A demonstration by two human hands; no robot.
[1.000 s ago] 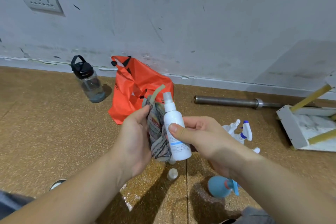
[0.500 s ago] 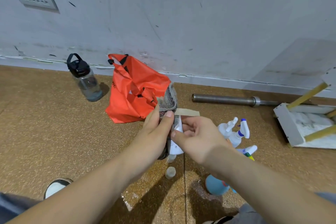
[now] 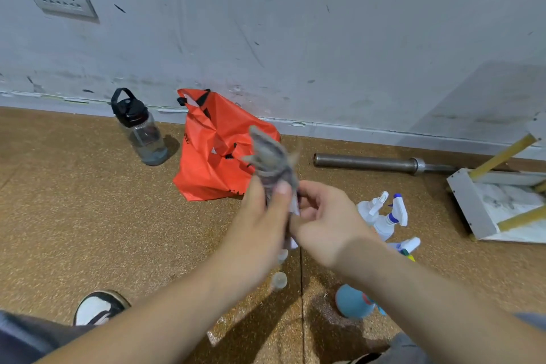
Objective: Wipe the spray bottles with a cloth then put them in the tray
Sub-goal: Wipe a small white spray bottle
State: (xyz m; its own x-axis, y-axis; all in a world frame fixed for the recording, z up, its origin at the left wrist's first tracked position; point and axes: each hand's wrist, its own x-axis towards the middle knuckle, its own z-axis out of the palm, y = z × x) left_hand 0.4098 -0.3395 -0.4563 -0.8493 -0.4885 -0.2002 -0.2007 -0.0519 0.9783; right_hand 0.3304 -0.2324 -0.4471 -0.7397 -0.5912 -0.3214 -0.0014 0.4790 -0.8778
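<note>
At the centre of the frame, the left hand (image 3: 260,224) pinches a grey striped cloth (image 3: 273,161) around a small white plastic spray bottle (image 3: 293,210), whose lower part the right hand (image 3: 328,224) pinches. Little bottle shows, so it may slip and knock the trigger spray bottles (image 3: 384,216) on the floor right of centre; the white tray (image 3: 469,204) waits at the right edge.

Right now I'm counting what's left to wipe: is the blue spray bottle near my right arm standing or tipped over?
Tipped over. The blue spray bottle lies on its side on the floor, nozzle pointing right.
</note>
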